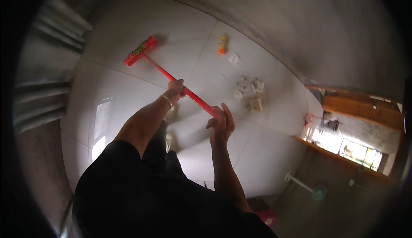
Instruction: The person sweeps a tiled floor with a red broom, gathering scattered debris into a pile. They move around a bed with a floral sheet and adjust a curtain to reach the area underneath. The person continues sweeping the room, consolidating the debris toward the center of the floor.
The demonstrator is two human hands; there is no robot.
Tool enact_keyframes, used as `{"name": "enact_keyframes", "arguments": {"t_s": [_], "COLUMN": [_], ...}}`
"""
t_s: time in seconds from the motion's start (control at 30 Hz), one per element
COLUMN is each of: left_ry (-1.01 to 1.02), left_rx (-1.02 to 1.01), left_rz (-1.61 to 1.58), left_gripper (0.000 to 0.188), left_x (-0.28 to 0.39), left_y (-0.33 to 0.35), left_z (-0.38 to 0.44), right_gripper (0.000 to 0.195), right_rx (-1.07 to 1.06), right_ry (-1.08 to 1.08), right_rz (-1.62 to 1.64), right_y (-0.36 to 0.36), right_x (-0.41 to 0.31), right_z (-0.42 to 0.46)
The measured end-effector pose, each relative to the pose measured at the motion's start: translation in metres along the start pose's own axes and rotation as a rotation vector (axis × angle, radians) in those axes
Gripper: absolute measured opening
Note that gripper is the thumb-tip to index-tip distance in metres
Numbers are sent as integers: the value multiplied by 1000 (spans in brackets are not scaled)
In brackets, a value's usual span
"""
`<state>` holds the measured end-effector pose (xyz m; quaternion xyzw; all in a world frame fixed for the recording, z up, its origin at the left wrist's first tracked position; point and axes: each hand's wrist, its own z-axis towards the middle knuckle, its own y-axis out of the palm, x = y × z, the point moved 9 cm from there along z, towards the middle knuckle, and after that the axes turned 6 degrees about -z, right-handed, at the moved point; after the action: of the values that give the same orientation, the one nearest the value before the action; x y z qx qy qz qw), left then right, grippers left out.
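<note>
A red broom [199,101] slants across the view, its brush head [140,51] at the upper left over the pale tiled floor. My left hand [176,88], with a bangle at the wrist, grips the middle of the handle. At the handle's near end is my right hand [221,125], holding it loosely with some fingers stretched out. Crumpled pale scraps [257,85] and a brownish piece [256,103] lie on the floor beyond the right hand. Farther off are a white scrap [234,58] and a yellow-and-orange wrapper [221,45].
A grey wall [289,29] borders the floor at the top and right. Grey curtain-like folds [48,67] hang at the left. A doorway with a wooden frame [360,107] opens at the right. Below it stands a pale pole with a greenish round end [318,193]. My shoes [170,141] show beneath me.
</note>
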<state>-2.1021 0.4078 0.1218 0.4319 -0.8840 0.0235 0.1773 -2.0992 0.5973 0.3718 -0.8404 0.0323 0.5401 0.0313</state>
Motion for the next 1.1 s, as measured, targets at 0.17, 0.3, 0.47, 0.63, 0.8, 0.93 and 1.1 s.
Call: {"name": "enact_keyframes", "arguments": {"t_s": [0.17, 0.3, 0.47, 0.63, 0.8, 0.93, 1.1], "left_ry": [-201, -277, -341, -481, -594, -632, -636], "left_rx": [-185, -387, -458, -430, -331, -315, -561], "left_rz": [271, 345, 331, 302, 262, 271, 342], "left_gripper": [26, 33, 33, 23, 20, 19, 28], "left_x": [-121, -184, -198, -242, -252, -290, -425], "left_y": [119, 191, 204, 163, 180, 262, 400], "left_z": [-49, -136, -203, -143, -130, -155, -154], "right_gripper": [42, 33, 29, 29, 33, 34, 31], "right_rx": [417, 566, 532, 396, 226, 286, 402], "right_ry": [-25, -91, -107, -16, 4, -47, -138], "right_rz": [-67, -204, -245, -183, -235, -238, -244], "right_y": [-146, -212, -245, -259, -285, -376, -520], "right_x": [-28, -100, -139, -116, -94, -91, -120], "right_z": [-21, -69, -99, -69, -16, 16, 26]}}
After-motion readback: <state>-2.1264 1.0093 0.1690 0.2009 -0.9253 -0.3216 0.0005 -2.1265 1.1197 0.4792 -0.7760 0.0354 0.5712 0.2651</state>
